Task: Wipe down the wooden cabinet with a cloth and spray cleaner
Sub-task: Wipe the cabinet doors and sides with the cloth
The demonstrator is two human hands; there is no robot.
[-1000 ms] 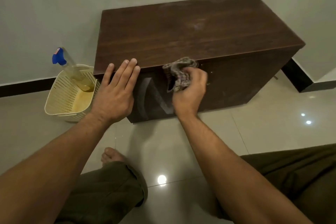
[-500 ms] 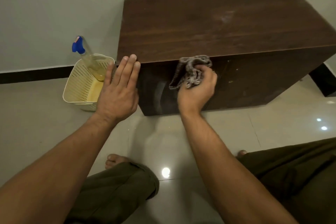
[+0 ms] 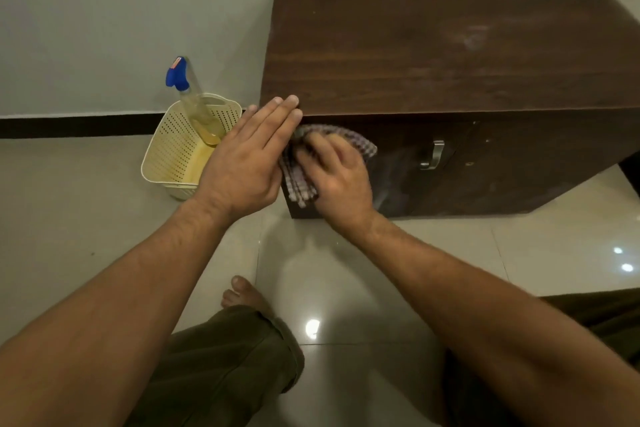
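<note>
The dark wooden cabinet (image 3: pixel 433 55) stands on the floor against the wall, with dusty smears on its top. My left hand (image 3: pixel 249 163) lies flat with straight fingers on the cabinet's top left front corner. My right hand (image 3: pixel 339 177) presses a checked cloth (image 3: pixel 298 184) against the left end of the cabinet's front, fingers spread over it and blurred by motion. The spray bottle (image 3: pixel 178 78), with a blue trigger head and yellowish liquid, leans in a cream basket (image 3: pixel 169 149) left of the cabinet.
A metal handle (image 3: pixel 434 154) sits on the cabinet front, right of my hands. My knees and a bare foot (image 3: pixel 242 295) are on the glossy tiled floor. A black skirting runs along the wall.
My right hand has slid the cloth leftward along the cabinet front until it meets my left hand, and the cloth now lies spread out rather than bunched. The view has shifted left.
</note>
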